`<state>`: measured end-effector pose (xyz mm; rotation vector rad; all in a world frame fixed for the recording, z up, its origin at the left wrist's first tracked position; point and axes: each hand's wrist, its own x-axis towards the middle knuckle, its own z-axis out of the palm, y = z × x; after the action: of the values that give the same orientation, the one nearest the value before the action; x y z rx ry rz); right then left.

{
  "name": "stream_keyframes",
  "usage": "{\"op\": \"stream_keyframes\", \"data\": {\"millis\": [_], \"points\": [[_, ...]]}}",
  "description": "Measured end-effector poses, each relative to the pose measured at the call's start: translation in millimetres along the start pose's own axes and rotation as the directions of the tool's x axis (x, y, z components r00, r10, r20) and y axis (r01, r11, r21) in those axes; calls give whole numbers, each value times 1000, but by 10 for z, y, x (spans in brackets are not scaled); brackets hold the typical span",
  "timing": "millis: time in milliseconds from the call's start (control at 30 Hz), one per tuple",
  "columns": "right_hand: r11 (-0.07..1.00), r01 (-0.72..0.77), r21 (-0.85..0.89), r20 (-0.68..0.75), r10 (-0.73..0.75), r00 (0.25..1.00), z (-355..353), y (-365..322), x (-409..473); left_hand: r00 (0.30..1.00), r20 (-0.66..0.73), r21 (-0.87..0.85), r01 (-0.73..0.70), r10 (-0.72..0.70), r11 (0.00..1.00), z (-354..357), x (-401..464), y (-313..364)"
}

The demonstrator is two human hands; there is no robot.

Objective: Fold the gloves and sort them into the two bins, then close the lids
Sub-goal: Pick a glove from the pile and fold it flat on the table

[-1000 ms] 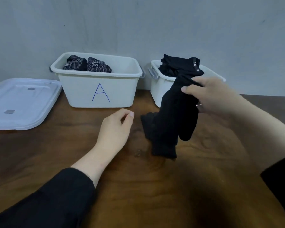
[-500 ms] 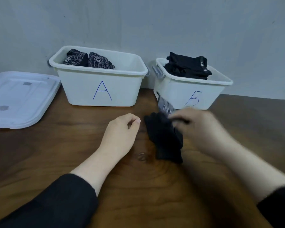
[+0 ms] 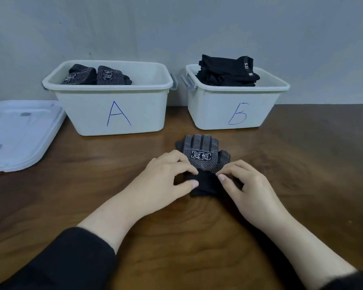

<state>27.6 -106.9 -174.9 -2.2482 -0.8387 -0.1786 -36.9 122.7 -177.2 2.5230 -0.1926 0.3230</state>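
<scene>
A black glove with white dots (image 3: 203, 152) lies flat on the wooden table, fingers pointing toward the bins. My left hand (image 3: 166, 176) pinches the left side of its black cuff, and my right hand (image 3: 245, 185) pinches the right side. Bin A (image 3: 113, 114) stands at the back left with two folded dotted gloves (image 3: 96, 75) inside. Bin B (image 3: 216, 109) at the back right holds a stack of plain black gloves (image 3: 226, 74) rising above its rim.
A white lid (image 3: 19, 135) lies flat on the table left of bin A. A grey wall runs right behind both bins. Bare wooden tabletop (image 3: 312, 164) stretches to the right and in front of the glove.
My right hand put the plain black glove into bin B, then came down to the table. The dotted glove is now spread flat, and both hands have taken hold of its cuff.
</scene>
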Motion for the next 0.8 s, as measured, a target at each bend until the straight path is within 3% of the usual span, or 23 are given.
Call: {"op": "stream_keyframes", "data": {"millis": [67,200,467,667,733,800], "points": [[1000,-13,18,-20,13,1000,-26,29,7,998,59,84,-37,32,996,-3,-11,-12],[996,-54,75,-54,58,997,-73,47,0,997,36,133,-77,72,988,9,3,-16],[991,-91,101,-69,98,993,-82,50,1,971,-179,215,-116,156,970,32,55,218],[995,-68,78,-64,73,995,-66,98,3,975,23,217,-220,221,951,128,-17,247],[998,3,67,-52,0,999,-94,99,5,978,58,161,-209,202,965,112,-33,211],[993,114,45,60,-116,991,-147,117,-4,982,35,82,-185,183,979,69,-51,154]]}}
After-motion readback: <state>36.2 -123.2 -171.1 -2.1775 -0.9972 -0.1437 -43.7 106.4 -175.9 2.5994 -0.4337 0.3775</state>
